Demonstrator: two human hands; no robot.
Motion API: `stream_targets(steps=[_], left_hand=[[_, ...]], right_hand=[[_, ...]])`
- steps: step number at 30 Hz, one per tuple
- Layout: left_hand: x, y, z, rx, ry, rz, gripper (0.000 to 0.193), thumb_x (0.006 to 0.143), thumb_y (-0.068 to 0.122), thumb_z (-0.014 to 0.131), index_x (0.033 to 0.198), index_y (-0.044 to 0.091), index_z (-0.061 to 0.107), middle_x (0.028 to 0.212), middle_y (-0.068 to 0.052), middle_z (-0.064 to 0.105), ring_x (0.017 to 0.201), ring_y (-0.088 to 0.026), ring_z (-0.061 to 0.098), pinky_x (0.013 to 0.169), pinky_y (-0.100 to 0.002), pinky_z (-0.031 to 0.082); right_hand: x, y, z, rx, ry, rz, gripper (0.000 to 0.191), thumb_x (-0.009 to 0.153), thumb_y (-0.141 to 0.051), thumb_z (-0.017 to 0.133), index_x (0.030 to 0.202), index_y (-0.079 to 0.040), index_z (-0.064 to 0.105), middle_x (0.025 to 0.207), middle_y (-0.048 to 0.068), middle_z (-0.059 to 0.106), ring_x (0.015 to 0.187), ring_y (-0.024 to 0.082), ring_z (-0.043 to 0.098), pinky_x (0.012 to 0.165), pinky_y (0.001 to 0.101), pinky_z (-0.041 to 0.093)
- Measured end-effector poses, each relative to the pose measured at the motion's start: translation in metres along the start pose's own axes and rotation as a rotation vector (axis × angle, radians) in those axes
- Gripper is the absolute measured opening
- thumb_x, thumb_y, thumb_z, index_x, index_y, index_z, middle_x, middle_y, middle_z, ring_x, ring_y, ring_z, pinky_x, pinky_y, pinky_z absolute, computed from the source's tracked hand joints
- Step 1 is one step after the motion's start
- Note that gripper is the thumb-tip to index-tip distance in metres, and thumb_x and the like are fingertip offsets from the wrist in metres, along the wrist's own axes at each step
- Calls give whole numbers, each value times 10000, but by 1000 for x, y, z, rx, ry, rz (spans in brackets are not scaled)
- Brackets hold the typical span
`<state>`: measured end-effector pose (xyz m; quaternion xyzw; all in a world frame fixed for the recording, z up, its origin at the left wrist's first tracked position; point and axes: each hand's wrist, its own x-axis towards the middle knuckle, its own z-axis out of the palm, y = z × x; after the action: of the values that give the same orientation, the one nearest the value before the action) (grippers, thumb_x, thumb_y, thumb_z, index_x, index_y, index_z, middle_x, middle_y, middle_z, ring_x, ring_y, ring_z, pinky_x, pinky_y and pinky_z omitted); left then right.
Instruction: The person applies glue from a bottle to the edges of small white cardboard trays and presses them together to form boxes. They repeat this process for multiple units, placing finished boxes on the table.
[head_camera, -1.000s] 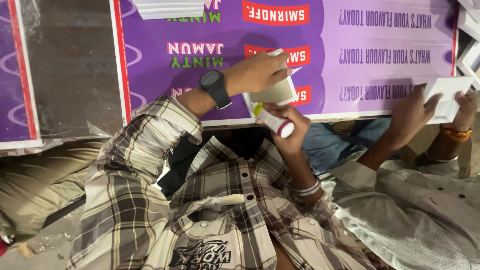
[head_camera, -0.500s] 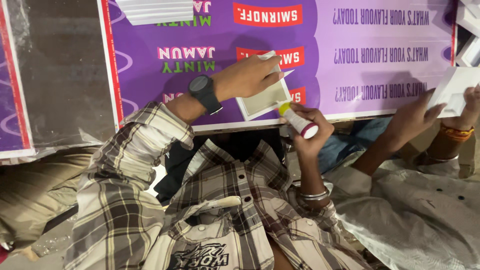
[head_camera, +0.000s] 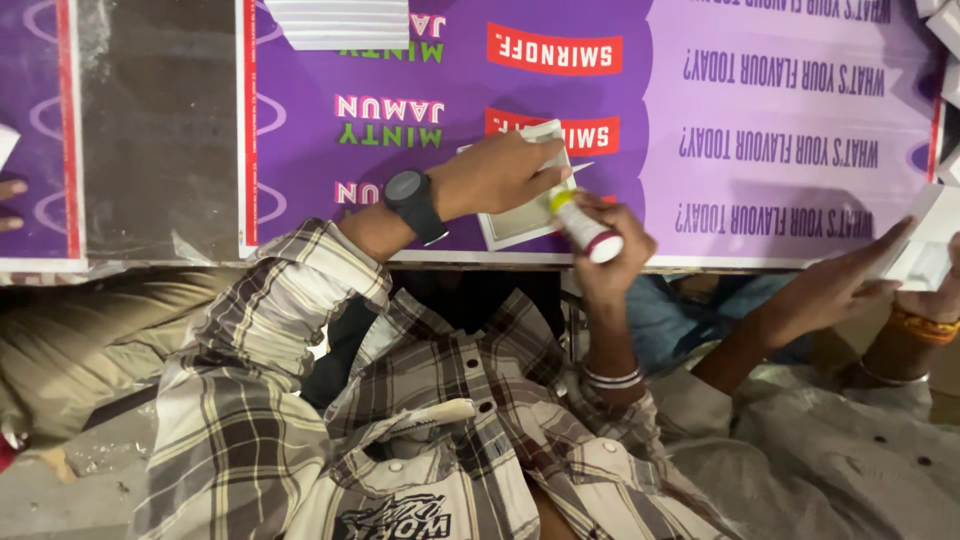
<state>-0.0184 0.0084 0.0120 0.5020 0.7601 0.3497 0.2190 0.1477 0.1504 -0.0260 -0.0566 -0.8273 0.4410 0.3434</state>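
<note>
**Glue application to a small card on a printed board**

The large purple printed board, glossy and edged in red, lies flat on the worktop and fills the upper part of the head view. A second purple board section lies to the left, separated by a grey, film-covered strip. A white ribbed sheet rests at the top edge of the main board.

The person wears a brown-and-cream checked shirt and a black wristwatch on the left wrist.

A co-worker's hand at the right holds a separate white card at the board's edge; that hand is not the person's own.

The left hand presses flat, fingers curled over the top edge, on a small white rectangular card lying on the board near its lower edge. The right hand is closed around a small white glue tube with a yellow-green tip and a red band; the tip touches the card's right edge.

Judged progress: the card is positioned and held; glue application appears to be under way. Whether any glue has been laid cannot be told. Fixing the card in place seems to remain.
</note>
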Motion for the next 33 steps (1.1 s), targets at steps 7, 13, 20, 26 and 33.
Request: stream_targets(steps=[7, 13, 20, 26, 33], left_hand=[[-29, 20, 36, 197, -111, -332, 549, 1058, 326, 464, 1466, -38, 419, 1081, -216, 686, 971, -394, 666, 785, -511, 556], [-63, 39, 103, 581, 392, -200, 785, 947, 399, 620, 1543, -32, 348, 1597, -274, 320, 1486, -400, 334, 1199, -529, 306], [-59, 21, 101, 535, 362, -115, 805, 962, 420, 617, 1562, -26, 318, 1621, -299, 279, 1502, -436, 299, 1209, -559, 284], [-54, 16, 97, 564, 355, -47, 778, 986, 425, 595, 1558, -25, 320, 1602, -309, 290, 1493, -449, 304, 1197, -573, 274], [-52, -5, 78, 553, 248, 99, 778, 935, 377, 644, 1559, 24, 340, 1612, -283, 315, 1482, -419, 338, 1206, -527, 286]], right_hand=[[-27, -23, -39, -2, 75, 71, 336, 816, 1, 908, 1049, 48, 670, 1113, 190, 742, 1093, 281, 737, 997, 405, 598], [-31, -3, -96, -105, 343, 127, 377, 846, 81, 912, 1062, 61, 603, 1166, 205, 721, 1171, 280, 733, 1087, 422, 601], [-25, 7, -75, 20, 387, 211, 404, 807, 76, 910, 1054, 48, 591, 1181, 208, 738, 1142, 249, 720, 1055, 376, 588], [-13, -4, -64, 59, 374, 173, 396, 806, 61, 913, 1044, 42, 597, 1171, 203, 742, 1124, 225, 725, 1047, 353, 577], [-13, -15, -90, -35, 439, 140, 396, 788, 48, 916, 1051, 37, 620, 1164, 187, 744, 1066, 190, 701, 989, 307, 560]])
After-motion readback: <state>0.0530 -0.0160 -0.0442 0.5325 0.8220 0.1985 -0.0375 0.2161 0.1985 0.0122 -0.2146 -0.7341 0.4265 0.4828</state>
